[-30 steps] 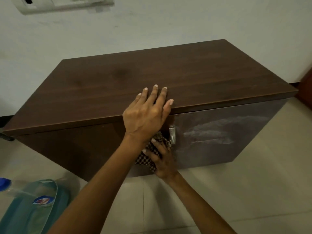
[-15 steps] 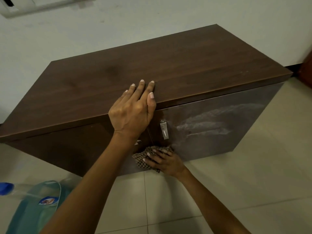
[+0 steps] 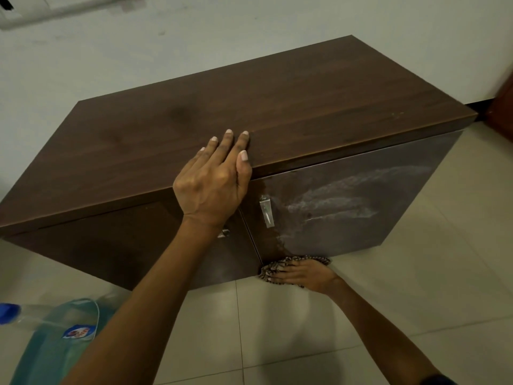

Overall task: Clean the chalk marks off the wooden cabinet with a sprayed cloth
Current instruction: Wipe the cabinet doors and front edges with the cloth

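Two hands on the job, well apart. Left hand [image 3: 215, 184] lies flat, fingers together, on the front edge of the wooden cabinet [image 3: 277, 107] top, gripping nothing. Right hand [image 3: 301, 275] is low at the bottom edge of the right door, palm down w/ fingers spread, pressing the checked cloth [image 3: 280, 266] against door & floor tiles [image 3: 388, 273]. Chalk marks [image 3: 333, 201] smear across the right door, just right of the metal handle [image 3: 266, 211]. Spray bottle [image 3: 55, 337] w/ blue cap lies on the floor bottom-left, beside the left forearm.
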